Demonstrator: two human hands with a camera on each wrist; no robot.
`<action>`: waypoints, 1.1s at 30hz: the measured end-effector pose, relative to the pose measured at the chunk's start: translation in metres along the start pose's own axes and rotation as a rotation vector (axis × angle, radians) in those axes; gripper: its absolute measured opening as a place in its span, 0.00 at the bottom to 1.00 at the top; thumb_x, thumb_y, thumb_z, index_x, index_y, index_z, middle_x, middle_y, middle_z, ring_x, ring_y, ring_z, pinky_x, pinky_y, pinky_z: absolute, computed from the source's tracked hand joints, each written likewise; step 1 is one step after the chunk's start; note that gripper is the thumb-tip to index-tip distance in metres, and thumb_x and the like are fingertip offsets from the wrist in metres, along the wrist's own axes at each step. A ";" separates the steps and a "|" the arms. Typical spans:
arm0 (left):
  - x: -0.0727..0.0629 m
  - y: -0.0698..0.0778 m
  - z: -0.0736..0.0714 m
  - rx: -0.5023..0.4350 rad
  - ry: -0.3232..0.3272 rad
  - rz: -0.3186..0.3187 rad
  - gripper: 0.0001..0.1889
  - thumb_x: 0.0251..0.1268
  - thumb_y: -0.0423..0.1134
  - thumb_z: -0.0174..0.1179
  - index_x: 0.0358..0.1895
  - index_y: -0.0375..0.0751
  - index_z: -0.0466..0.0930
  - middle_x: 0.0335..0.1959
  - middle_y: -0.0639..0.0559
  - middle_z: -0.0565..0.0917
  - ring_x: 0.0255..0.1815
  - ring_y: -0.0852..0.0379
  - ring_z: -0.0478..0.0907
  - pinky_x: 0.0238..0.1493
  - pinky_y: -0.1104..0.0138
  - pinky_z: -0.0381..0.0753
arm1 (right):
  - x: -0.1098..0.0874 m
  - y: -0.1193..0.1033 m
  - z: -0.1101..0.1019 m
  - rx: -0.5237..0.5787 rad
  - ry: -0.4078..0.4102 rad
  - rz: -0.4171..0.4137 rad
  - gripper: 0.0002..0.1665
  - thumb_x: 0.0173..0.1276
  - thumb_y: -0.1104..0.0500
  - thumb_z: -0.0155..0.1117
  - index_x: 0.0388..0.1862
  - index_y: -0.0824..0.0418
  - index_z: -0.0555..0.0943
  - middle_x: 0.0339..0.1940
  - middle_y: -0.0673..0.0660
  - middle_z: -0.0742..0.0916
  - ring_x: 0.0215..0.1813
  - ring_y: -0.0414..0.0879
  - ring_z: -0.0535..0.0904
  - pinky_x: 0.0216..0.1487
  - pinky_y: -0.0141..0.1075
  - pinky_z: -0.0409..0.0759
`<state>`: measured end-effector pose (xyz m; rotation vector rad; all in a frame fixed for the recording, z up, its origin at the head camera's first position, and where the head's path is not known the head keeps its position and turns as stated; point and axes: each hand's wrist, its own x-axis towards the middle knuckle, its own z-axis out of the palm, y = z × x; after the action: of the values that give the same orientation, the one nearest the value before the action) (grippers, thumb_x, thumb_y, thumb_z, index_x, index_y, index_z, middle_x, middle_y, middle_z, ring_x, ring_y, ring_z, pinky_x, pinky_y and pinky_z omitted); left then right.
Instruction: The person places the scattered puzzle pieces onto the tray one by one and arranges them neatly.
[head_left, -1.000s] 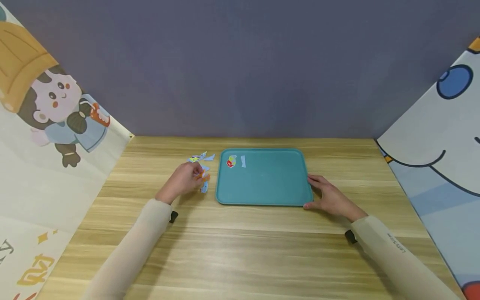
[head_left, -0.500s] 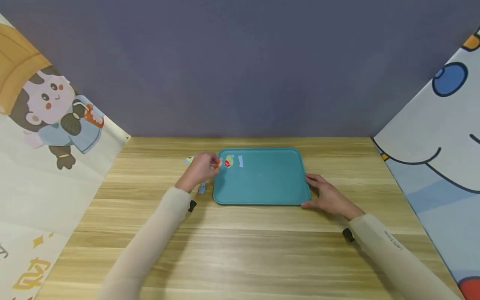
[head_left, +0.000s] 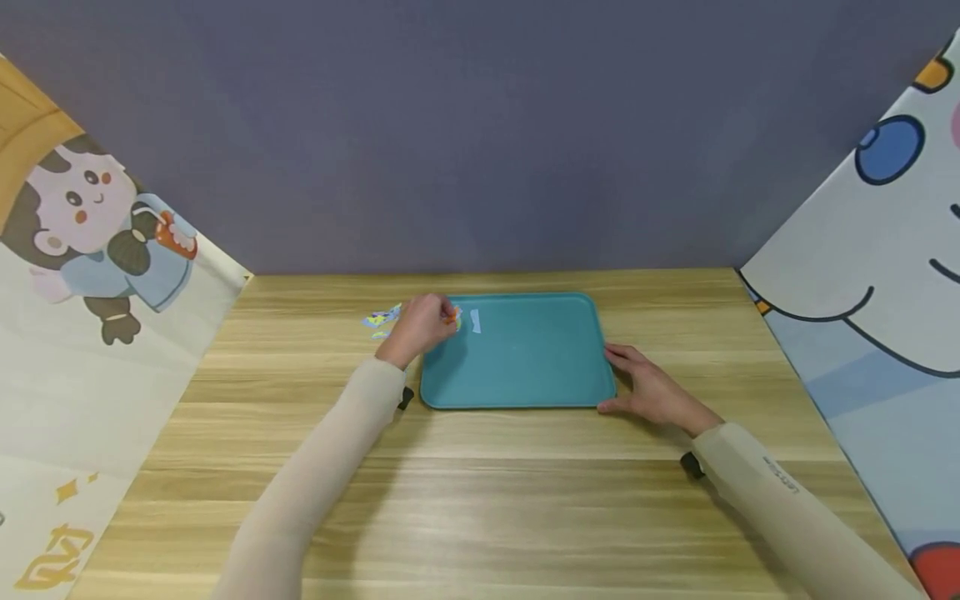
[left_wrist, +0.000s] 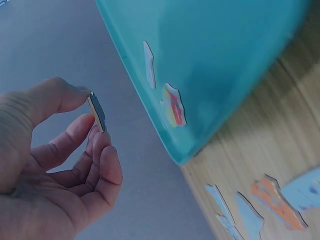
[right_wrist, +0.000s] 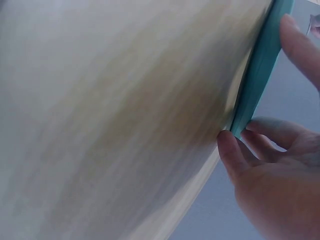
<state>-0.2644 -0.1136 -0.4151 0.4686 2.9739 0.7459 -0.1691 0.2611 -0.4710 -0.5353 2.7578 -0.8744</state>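
My left hand (head_left: 423, 323) is over the upper left corner of the teal tray (head_left: 536, 358). Its thumb and fingertips pinch a thin puzzle piece (left_wrist: 96, 112), edge-on in the left wrist view. Close to it, on the tray, lie a red-and-yellow puzzle piece (left_wrist: 174, 106) and a narrow pale blue one (head_left: 476, 322). At the tray's lower right corner my right hand (head_left: 648, 392) holds the rim, thumb at the front edge and fingers along the right side. The right wrist view shows these fingertips against the tray's side (right_wrist: 257, 75).
Several loose puzzle pieces (head_left: 382, 317) lie on the wooden table (head_left: 510, 517) left of the tray, partly hidden by the left hand. An orange piece (left_wrist: 278, 201) is among them. A grey wall (head_left: 480, 142) rises behind the table, with printed cartoon panels on both sides.
My left hand has picked up a puzzle piece from the table and carried it right and away from me, over the tray. The right hand stays at the tray's corner.
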 end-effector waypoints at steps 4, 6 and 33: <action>0.005 0.006 0.003 -0.020 -0.018 -0.025 0.05 0.56 0.37 0.65 0.33 0.39 0.82 0.36 0.48 0.83 0.37 0.53 0.77 0.40 0.61 0.77 | -0.001 -0.001 -0.001 0.002 -0.007 0.005 0.59 0.49 0.45 0.76 0.71 0.71 0.57 0.72 0.65 0.59 0.71 0.64 0.54 0.65 0.57 0.58; 0.008 0.008 0.005 -0.028 -0.026 -0.026 0.05 0.56 0.37 0.65 0.33 0.39 0.82 0.37 0.48 0.83 0.37 0.52 0.77 0.40 0.61 0.77 | -0.001 -0.002 -0.001 0.002 -0.007 0.006 0.59 0.49 0.45 0.76 0.71 0.72 0.57 0.72 0.65 0.59 0.71 0.64 0.54 0.65 0.57 0.58; 0.049 0.041 0.056 0.029 -0.078 -0.068 0.20 0.55 0.28 0.54 0.10 0.45 0.60 0.10 0.56 0.57 0.15 0.58 0.54 0.19 0.66 0.62 | 0.000 0.001 0.000 -0.001 -0.019 -0.004 0.59 0.50 0.46 0.76 0.71 0.72 0.56 0.72 0.64 0.59 0.71 0.62 0.53 0.65 0.55 0.58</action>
<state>-0.2934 -0.0390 -0.4435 0.3869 2.9154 0.6631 -0.1689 0.2620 -0.4717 -0.5465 2.7414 -0.8642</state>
